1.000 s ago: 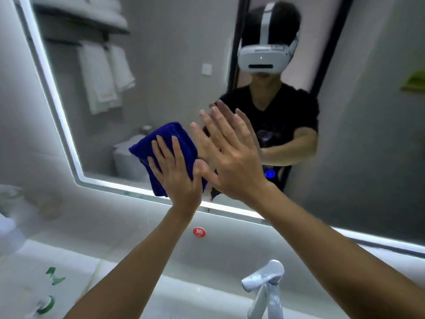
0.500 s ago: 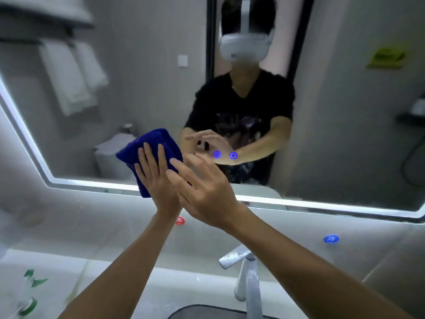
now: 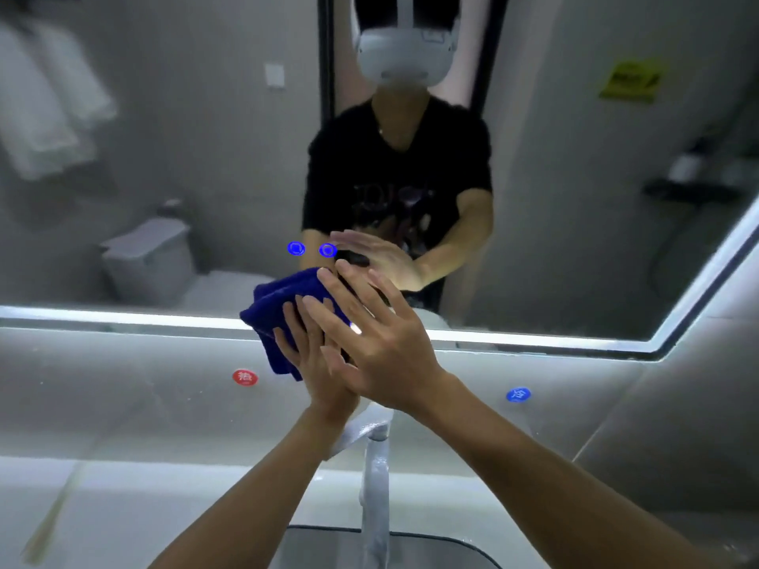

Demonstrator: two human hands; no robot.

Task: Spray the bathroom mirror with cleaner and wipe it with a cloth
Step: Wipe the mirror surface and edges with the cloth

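In the head view, the left hand (image 3: 318, 363) is pressing a soft, light, bunched blue cloth (image 3: 283, 310) with straight fingers against the mirror (image 3: 164, 158) at its lit bottom edge, the right hand (image 3: 382, 342) is lying flat over it, fingers straight, best kept pinned by the palm since it looks likely to slip on glass, while the faucet (image 3: 376, 486) is standing just below.

1. My left hand (image 3: 318, 363) is up ahead of me, palm forward, fingers straight and close together.
2. My right hand (image 3: 382, 347) lies partly over its back, fingers (image 3: 328, 318) spread and extended.
3. Both forearms are bare and rise from the lower edge, converging at the hands.
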